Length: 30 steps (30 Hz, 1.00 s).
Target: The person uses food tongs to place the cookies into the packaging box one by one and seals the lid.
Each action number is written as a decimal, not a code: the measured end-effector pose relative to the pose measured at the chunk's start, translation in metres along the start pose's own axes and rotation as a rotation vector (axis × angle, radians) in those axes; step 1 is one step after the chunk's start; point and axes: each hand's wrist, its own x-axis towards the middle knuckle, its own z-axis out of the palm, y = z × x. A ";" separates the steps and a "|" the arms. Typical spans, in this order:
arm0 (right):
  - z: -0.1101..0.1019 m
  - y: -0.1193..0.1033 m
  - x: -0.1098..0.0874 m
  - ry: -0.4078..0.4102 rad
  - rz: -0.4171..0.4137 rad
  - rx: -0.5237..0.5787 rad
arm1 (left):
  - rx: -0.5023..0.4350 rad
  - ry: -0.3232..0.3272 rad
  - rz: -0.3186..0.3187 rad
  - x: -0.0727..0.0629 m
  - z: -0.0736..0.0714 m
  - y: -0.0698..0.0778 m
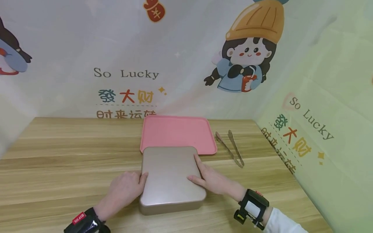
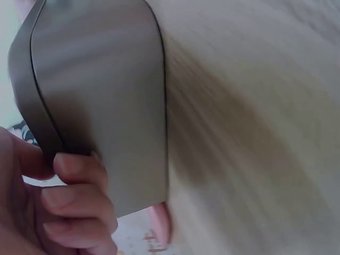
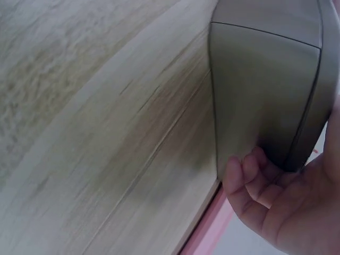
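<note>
A champagne-coloured box (image 1: 173, 176) with rounded corners and a smooth lid lies on the wooden table, its far edge overlapping the pink tray in the head view. My left hand (image 1: 128, 185) grips its left side, thumb on the lid's edge. In the left wrist view, the curled fingers (image 2: 79, 204) press the side wall just below the lid seam. On the opposite side, my right hand (image 1: 214, 179) holds the box with thumb and forefinger spread over the top. Its other fingers (image 3: 249, 183) curl against the side wall in the right wrist view.
Behind the box lies a flat pink tray (image 1: 177, 131) with a raised rim. Metal tongs (image 1: 233, 150) rest with spread arms to the tray's right. The wooden table (image 1: 73, 155) meets printed cloth (image 1: 186, 58) at the back and right.
</note>
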 end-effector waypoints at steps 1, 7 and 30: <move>0.000 0.000 0.000 -0.009 0.001 -0.005 | -0.018 -0.022 -0.008 0.000 0.000 -0.001; -0.002 0.002 0.006 -0.050 -0.008 -0.027 | -0.096 -0.102 -0.024 0.006 -0.002 -0.009; -0.056 0.003 0.051 0.257 -0.003 -0.149 | -0.024 0.192 0.065 0.035 -0.046 -0.022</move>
